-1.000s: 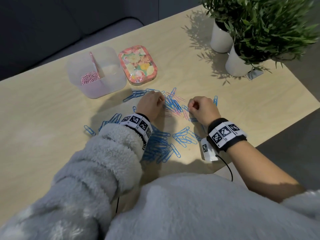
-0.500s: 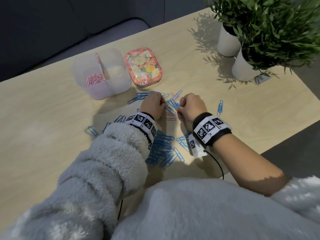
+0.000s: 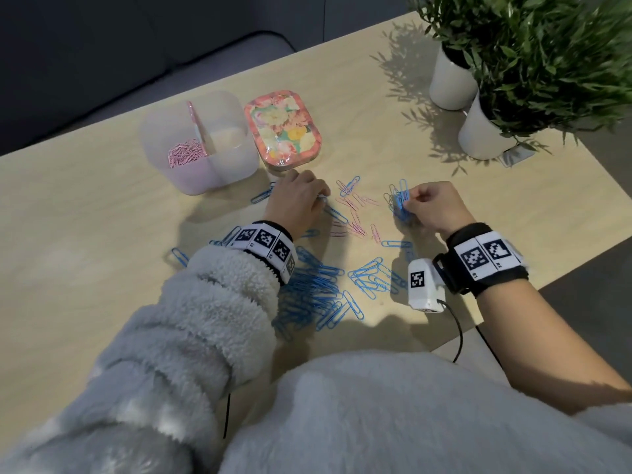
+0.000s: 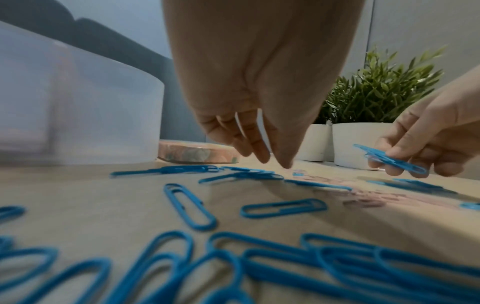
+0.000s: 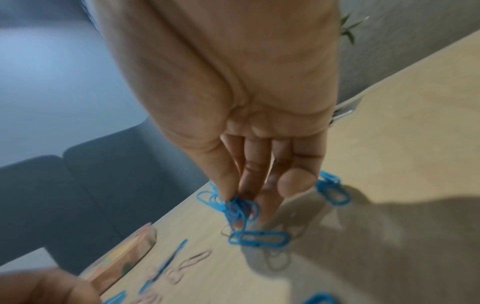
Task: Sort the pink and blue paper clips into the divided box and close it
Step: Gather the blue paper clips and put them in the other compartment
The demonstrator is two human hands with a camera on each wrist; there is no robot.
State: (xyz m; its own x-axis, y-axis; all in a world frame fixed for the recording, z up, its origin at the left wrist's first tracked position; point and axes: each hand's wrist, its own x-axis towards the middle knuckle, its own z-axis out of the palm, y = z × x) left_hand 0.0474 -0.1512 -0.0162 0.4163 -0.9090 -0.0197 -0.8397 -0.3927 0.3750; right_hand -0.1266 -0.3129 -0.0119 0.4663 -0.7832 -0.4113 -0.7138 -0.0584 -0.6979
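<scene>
The translucent divided box stands at the back left with pink clips in its left compartment; the right compartment looks empty. Its floral lid lies beside it on the right. My right hand pinches a bunch of blue clips between thumb and fingers just above the table, also seen in the right wrist view. My left hand rests with its fingertips down on the table among blue clips, holding nothing I can see. Loose pink clips lie between the hands.
A big heap of blue clips lies under my left wrist, with more near the right wrist. Two white plant pots stand at the back right. The table's edge runs close past my right forearm.
My hands have drawn apart. The right hand moved right and came up holding a bunch of blue clips, which uncovered the pink clips in the middle. The left hand shifted slightly left.
</scene>
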